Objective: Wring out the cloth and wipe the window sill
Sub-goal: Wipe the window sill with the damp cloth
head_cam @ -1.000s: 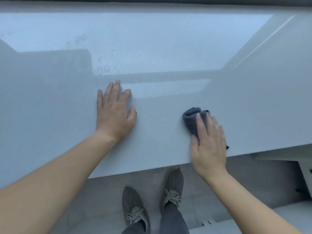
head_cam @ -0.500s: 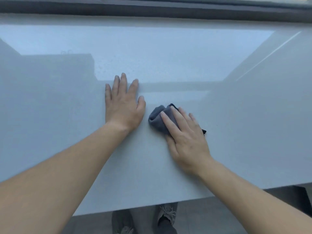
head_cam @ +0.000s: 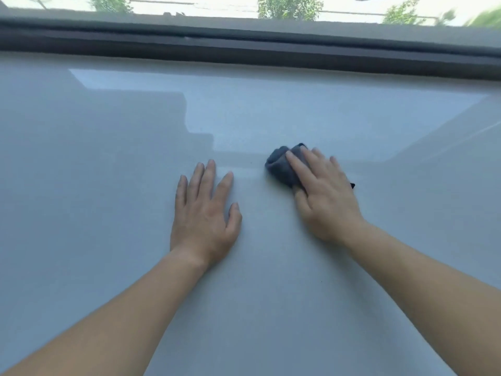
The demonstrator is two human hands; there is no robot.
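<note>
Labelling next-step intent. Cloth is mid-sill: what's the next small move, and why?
Probably slide the cloth toward the window frame: the right hand presses it flat mid-sill, and a bare strip of window sill lies between cloth and frame. The left hand rests flat to its left, bracing.

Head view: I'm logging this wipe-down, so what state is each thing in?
cloth: bunched up, lying on the sill under the right hand.
right hand: fingers straight, pressing on the cloth.
left hand: flat on the sill, holding nothing.
window sill: glossy, reflecting the light.
</note>
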